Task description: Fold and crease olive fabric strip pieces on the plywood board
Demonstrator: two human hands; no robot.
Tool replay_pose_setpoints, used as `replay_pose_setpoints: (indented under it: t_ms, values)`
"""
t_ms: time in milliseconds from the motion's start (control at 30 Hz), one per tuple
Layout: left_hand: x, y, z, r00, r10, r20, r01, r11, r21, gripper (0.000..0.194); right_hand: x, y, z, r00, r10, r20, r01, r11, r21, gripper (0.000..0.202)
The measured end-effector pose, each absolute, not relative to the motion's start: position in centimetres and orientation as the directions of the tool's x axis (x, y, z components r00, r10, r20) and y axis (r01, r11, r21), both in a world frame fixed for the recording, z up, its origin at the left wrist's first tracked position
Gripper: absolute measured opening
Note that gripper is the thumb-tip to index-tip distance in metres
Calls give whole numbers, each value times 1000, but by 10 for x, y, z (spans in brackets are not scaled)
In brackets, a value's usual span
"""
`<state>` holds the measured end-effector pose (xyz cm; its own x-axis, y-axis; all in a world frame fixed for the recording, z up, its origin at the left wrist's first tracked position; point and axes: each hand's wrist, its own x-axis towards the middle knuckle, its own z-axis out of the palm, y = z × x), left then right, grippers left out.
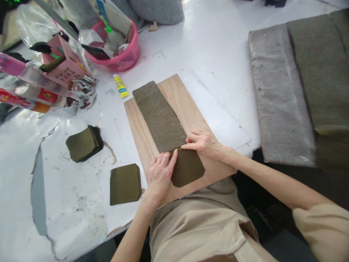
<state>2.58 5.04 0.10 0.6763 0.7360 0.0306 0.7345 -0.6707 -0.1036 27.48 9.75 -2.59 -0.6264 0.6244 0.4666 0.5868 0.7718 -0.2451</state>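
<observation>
An olive fabric piece with clipped lower corners lies flat on a wooden board. Its top edge meets a long, coarse grey-brown strip, and a narrow fold seems to run along that line. My left hand is closed at the left end of this edge, thumb and fingertips pressed on the fabric. From the other side, my right hand pinches along the same edge, its index finger stretched toward the left thumb and the other fingers curled. What lies under the fingertips is hidden.
To the left lie two stacks of olive pieces, a nearer stack and a farther stack. A yellow tube lies beyond the board, near a pink basket of supplies. Bottles crowd the far left. A thick padded cloth lies right.
</observation>
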Motion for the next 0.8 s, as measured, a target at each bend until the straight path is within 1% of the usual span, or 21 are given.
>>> replay_pose_setpoints:
  t_ms: [200,267,367,567,800]
  values:
    - [30,52,3,687,727,13,725,-683,-92,53,273,92,-23,-641,608,468,610,774,-170,22]
    - [32,54,5,699,715,2,713,-697,-80,52,272,92,-23,-640,606,473,610,774,-167,22]
    - [36,56,8,708,705,-34,702,-708,-78,53,274,92,-20,-644,626,440,608,768,-201,24]
    - [38,59,10,706,703,-81,699,-711,-81,58,281,94,-18,-601,675,429,590,736,-332,24]
    - [40,60,10,704,709,-49,706,-705,-67,57,283,93,-17,-580,692,429,607,719,-339,23]
